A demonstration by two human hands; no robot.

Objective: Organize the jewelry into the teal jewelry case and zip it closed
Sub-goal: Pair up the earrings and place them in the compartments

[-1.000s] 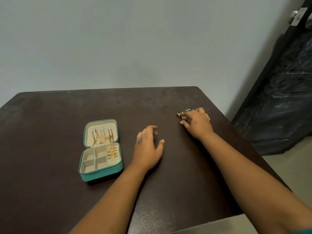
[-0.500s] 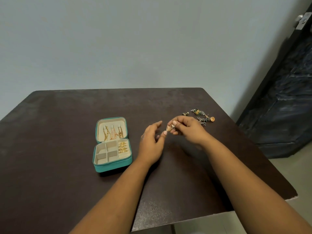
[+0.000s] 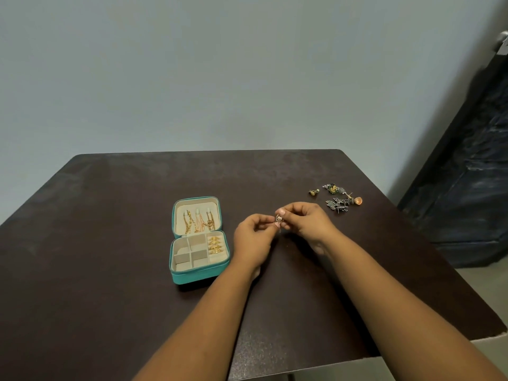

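Both your hands pinch one small gold earring (image 3: 279, 218) at mid-frame, left hand (image 3: 254, 237) and right hand (image 3: 308, 222) sharing the grip above the counter (image 3: 110, 270). It could slip and bounce while passing between fingertips. The open teal jewelry case (image 3: 198, 240) sits just left, clear path; loose earrings (image 3: 339, 198) wait right of centre, near the counter's right edge.

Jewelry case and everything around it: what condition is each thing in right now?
Teal jewelry case: open, lid laid back, unzipped.
Chains: hanging in the lid.
Gold rings: seated in the right-hand slot.
Small compartments: look empty.
Small gold earring: pinched between both hands, above the table.
Left hand: pinching the earring.
Right hand: pinching the earring.
Loose earrings: lying on the table, unpacked.
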